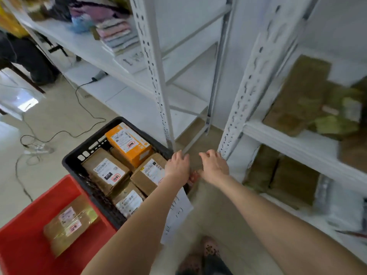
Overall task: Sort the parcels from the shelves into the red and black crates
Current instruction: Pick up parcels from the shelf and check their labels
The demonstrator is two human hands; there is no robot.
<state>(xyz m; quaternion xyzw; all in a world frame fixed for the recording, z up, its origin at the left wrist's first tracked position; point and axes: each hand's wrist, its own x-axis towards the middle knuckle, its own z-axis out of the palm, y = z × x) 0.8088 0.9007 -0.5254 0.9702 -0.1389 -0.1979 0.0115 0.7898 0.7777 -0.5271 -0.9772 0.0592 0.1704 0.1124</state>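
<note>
Pale floor [59, 116] lies open left of black crate [70, 162].

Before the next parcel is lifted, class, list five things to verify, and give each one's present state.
1. Hands free: left hand and right hand hold nothing: ok.
2. Parcels left to sort: brown shelf parcels lie at the right: ok.
3. Room in the red crate: a single parcel inside, bare floor around it: ok.
4. Room in the black crate: packed parcels cover the floor that shows: cannot tell.
5. Shelf labels readable: blurred: cannot tell.
</note>
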